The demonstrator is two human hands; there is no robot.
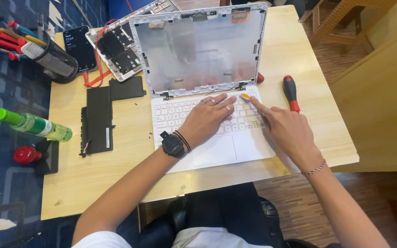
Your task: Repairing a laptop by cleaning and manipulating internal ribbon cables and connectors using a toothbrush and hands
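Your left hand point(207, 120) lies flat and empty on the white laptop point(210, 131) keyboard. Your right hand point(285, 129) pinches a small orange pick point(245, 96) at the keyboard's top edge, just below the hinge, nearer your right.

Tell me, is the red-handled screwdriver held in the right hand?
No, the red-handled screwdriver lies on the wooden table, just beyond the right hand, which presses an orange pick at the laptop hinge.
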